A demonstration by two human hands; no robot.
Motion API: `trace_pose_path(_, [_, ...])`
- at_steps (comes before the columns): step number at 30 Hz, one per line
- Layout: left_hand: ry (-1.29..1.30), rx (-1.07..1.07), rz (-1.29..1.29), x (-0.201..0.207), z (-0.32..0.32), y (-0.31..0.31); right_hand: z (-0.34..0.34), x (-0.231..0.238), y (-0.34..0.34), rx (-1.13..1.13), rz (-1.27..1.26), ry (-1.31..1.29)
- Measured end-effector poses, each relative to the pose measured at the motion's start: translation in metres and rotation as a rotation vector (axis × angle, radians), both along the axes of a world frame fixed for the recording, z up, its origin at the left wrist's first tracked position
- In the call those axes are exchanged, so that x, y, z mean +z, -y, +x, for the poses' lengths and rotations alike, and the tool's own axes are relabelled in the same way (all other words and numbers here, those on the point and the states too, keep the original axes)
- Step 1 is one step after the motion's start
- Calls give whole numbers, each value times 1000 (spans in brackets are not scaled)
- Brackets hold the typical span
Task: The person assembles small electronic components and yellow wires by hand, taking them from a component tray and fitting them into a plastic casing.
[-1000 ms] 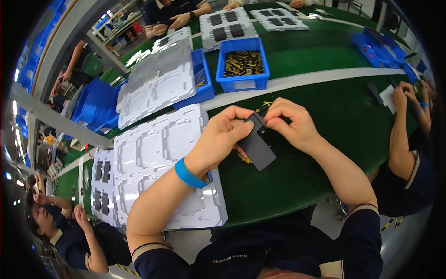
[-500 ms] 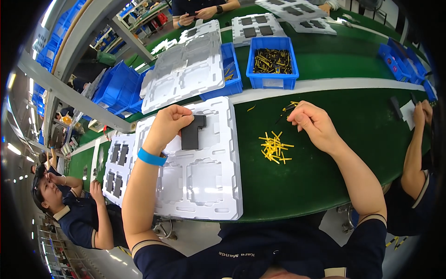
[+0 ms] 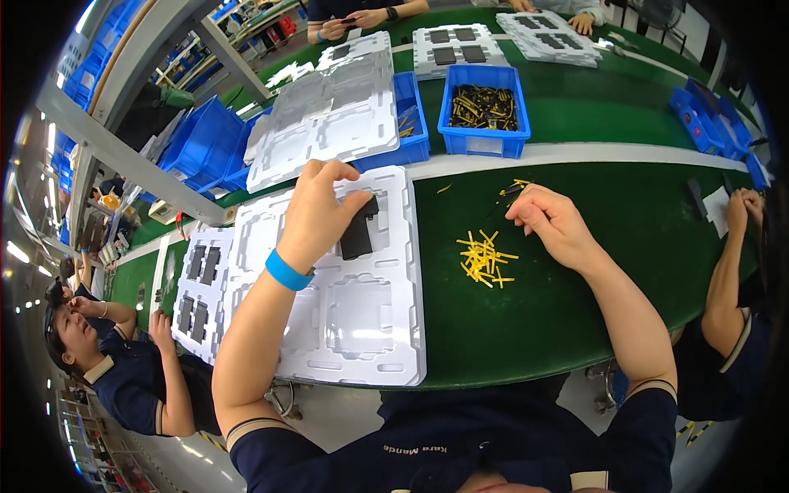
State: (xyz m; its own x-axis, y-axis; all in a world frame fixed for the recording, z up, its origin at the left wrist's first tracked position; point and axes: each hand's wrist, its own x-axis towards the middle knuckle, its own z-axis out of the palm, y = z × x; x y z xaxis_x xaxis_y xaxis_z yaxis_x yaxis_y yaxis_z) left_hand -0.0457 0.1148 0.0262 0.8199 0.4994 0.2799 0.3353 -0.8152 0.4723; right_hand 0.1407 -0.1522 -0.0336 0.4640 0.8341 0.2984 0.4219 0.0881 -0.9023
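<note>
A flat black L-shaped part (image 3: 357, 238) lies slightly askew in a recess of the white plastic tray (image 3: 362, 366). My left hand (image 3: 319, 209), with a blue band at the wrist, is over the tray. Its thumb and forefinger are spread apart, the thumb tip close by the part's upper end. Over the green table my right hand (image 3: 556, 223) is closed, thumb against curled fingers; whatever is in them I cannot make out. Beside its fingertips lie a few black-and-yellow strips (image 3: 513, 189). Nearer to me is a loose pile of yellow strips (image 3: 488, 260).
Behind the tray, another white tray (image 3: 329, 123) leans over a blue bin (image 3: 415, 123). A second blue bin (image 3: 483, 145) holds many black-and-yellow strips. At the left stands a tray of black parts (image 3: 197, 283). Co-workers sit left, right and across; a metal post (image 3: 123, 152) rises at left.
My left hand has let go of the black part, opened and shifted slightly right and away from me. The part now lies tilted in the tray. My right hand has barely moved.
</note>
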Motion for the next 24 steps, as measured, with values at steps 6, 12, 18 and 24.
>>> trace_pose_path(6, [-44,-179,430,7,8,37,2,2,4,25,-70,100])
trace_pose_path(12, [-233,-24,502,2,-27,26,-1,3,1,35,-61,187])
trace_pose_path(18, [-314,-12,345,3,-29,27,-3,3,2,41,-87,182])
trace_pose_path(24, [-293,7,299,8,-29,17,2,1,-1,30,-83,191])
